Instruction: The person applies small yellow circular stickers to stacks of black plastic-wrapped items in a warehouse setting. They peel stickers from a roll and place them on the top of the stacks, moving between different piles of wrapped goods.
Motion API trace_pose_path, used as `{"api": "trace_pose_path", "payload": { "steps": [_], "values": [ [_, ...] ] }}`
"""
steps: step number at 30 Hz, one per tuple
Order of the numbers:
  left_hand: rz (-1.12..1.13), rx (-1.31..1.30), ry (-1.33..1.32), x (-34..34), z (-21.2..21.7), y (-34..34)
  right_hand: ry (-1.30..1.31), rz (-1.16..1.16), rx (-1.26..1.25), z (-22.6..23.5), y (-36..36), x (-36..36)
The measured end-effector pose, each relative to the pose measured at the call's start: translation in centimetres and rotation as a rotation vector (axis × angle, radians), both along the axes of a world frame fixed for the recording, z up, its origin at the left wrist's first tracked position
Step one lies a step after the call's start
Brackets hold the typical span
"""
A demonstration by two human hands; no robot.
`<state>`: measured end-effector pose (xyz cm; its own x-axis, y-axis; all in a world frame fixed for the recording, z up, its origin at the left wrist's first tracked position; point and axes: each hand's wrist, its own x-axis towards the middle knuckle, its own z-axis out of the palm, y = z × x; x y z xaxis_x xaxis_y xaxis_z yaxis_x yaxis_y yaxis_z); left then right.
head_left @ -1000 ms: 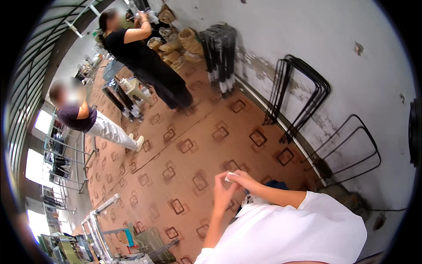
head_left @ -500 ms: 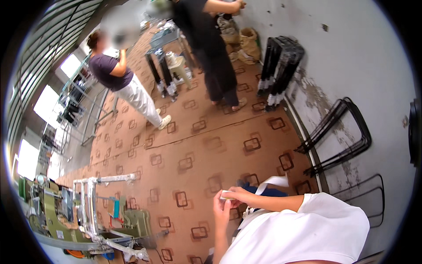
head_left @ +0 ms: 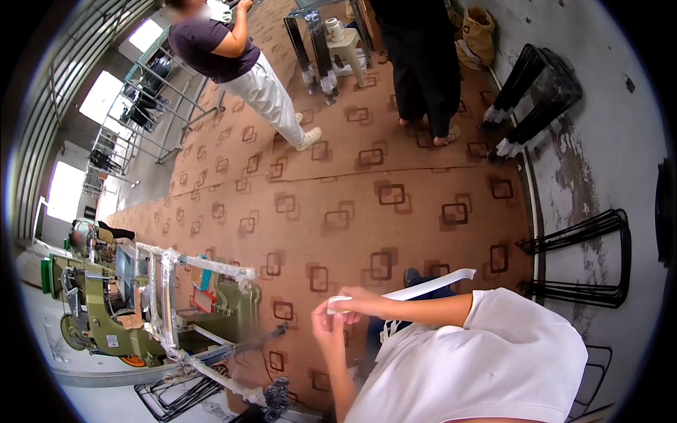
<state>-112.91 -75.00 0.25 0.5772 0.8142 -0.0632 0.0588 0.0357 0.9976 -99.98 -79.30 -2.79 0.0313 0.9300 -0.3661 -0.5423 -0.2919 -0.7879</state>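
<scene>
Surroundings: brown floor covering [head_left: 395, 162] with a repeated pattern of dark squares across the whole middle of the view. Black bent-metal frames [head_left: 589, 264] leaned against the pale, flaking wall [head_left: 620, 141] at right; a further stack of black frames with wrapped white ends [head_left: 532, 92] higher up the same wall. At lower left, a green machine [head_left: 106, 310] with a frame wrapped in clear film [head_left: 169, 282] standing in front of it; more black wire frames [head_left: 176, 396] flat on the floor beneath. Two other people at the top: one in a dark top and white trousers [head_left: 240, 63], one in black clothing [head_left: 423, 63], both well apart from the hands. A small pale stool [head_left: 345, 46] with a white roll on it between them. Nothing between the camera and the hands.

Thing in hand: a white strip of tape [head_left: 423, 285], flat and narrow, held in front of the white-shirted chest at lower centre. One end pinched at the hands, the rest stretched up and to the right, free end curling slightly above the dark-trousered leg.

Right hand [head_left: 363, 302]: closed on the near end of the strip, forearm coming across from the right. Left hand [head_left: 328, 326]: raised from below, fingers narrowed and pinching the same end, touching the right hand.
</scene>
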Motion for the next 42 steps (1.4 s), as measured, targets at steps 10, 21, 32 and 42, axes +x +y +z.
{"api": "trace_pose_path", "payload": {
  "steps": [10,21,32,42],
  "values": [
    [-0.124,-0.007,0.023,9.1,0.4,8.2,-0.045,-0.361,-0.080,2.1,5.9,6.2],
    [-0.291,0.152,0.011,16.3,0.0,17.4,-0.166,-0.699,-0.037,4.1,14.0,10.9],
    [-0.262,0.085,-0.145,21.9,0.7,20.4,-0.152,-0.602,0.038,3.2,17.7,16.9],
    [-0.351,0.205,-0.228,31.5,1.7,19.7,-0.215,-0.612,0.149,4.0,15.3,27.3]
  ]
}}
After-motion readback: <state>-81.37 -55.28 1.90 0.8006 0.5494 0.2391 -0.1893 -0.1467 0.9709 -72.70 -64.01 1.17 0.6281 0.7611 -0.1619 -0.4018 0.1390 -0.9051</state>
